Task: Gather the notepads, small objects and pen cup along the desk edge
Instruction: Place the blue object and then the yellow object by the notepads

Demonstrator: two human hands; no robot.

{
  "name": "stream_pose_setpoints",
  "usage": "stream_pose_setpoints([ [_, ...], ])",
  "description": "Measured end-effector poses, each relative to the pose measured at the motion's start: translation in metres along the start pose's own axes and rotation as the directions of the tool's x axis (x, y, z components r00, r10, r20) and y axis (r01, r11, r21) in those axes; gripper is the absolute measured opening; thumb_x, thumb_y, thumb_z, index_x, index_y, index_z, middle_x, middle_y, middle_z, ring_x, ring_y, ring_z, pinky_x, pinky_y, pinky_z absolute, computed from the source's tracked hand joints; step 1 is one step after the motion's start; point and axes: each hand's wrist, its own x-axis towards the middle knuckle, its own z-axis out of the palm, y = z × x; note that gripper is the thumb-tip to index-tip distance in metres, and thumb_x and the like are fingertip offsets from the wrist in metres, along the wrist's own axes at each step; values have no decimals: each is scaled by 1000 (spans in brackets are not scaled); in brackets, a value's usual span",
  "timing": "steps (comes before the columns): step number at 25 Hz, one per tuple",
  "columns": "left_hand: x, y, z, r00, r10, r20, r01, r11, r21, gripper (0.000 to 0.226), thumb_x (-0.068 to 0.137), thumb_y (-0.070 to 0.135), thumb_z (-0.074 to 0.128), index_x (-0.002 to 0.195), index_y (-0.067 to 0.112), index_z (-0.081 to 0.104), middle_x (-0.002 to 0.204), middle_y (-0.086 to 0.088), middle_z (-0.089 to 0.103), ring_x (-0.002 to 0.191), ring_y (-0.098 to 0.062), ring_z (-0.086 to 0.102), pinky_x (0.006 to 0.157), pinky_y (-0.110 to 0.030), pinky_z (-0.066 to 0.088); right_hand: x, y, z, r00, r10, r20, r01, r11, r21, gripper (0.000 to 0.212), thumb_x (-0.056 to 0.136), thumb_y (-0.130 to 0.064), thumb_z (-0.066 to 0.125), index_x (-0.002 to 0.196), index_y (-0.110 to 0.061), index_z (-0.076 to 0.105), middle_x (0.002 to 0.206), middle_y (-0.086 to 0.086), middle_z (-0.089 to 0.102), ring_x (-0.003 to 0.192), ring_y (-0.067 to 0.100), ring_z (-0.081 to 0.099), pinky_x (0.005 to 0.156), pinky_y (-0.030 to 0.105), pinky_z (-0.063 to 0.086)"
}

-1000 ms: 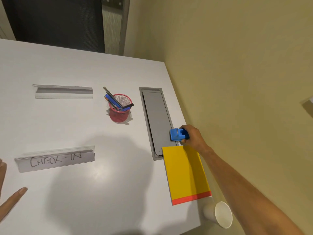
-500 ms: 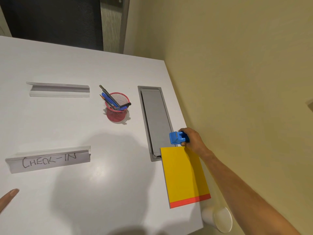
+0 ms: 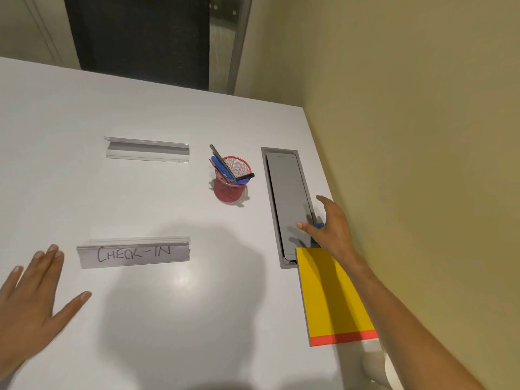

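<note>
Head view, desk: a white desk (image 3: 140, 319) runs up to a yellow-green wall on the right; a grey cable hatch (image 3: 287, 198) is set into it near the right edge.
Head view, right hand: the right hand (image 3: 330, 229) is spread, fingers apart, grasping nothing; it hovers over the near end of the hatch; a small blue object (image 3: 318, 226) shows only as a sliver under the palm (whether skin touches it I cannot tell).
Head view, left hand: the left hand (image 3: 31, 308) is flat and spread at the lower left, palm down, empty; its fingertips lie just beside the "CHECK-IN" sign.
Head view, notepad: a yellow notepad (image 3: 332, 302) with a red strip at its near end lies along the right desk edge; its far corner overlaps the hatch frame; the right forearm crosses above it.
Head view, pen cup: a red mesh pen cup (image 3: 230, 190) stands upright left of the hatch, well apart from the notepad; pens lean out to the left.
Head view, signs: a clear holder reading "CHECK-IN" (image 3: 135, 253) sits mid-desk; a second clear holder (image 3: 146, 149), blank, sits farther back.
Head view, off the desk: a white paper cup (image 3: 377, 367) shows below the desk's near right corner.
</note>
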Motion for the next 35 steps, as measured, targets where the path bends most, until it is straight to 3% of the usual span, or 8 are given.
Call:
stream_pose_setpoints([
  [6,-12,32,-28,1000,-6,-27,10,987,158,97,88,72,25,156,5,14,168,-5,10,156,-21,10,126,-49,15,-31,-81,53,977,-196,-79,197,980,-1,74,81,-57,64,140,-21,38,147,2,43,136,20,39,111,41,37],
  [15,-19,9,-56,999,37,-4,-37,997,66,95,91,74,32,158,17,-2,168,5,-5,155,-7,-7,127,-38,6,-79,-212,173,924,-374,82,373,927,29,73,86,-60,55,145,-22,36,155,-4,33,144,15,27,117,36,25],
  [27,-34,-116,-117,990,-60,-126,65,997,37,94,91,77,29,158,20,-5,168,7,-8,154,-5,-11,128,-37,7,-114,-381,292,831,-508,228,511,858,49,76,88,-65,48,146,-17,35,156,0,32,146,17,23,119,34,20],
  [35,-48,-194,-131,988,-97,-122,104,993,49,94,91,79,22,158,21,-6,168,7,-10,153,-5,-14,129,-38,6,-137,-472,373,746,-581,324,608,794,24,78,89,-66,43,146,-15,33,156,4,32,145,21,26,118,36,21],
])
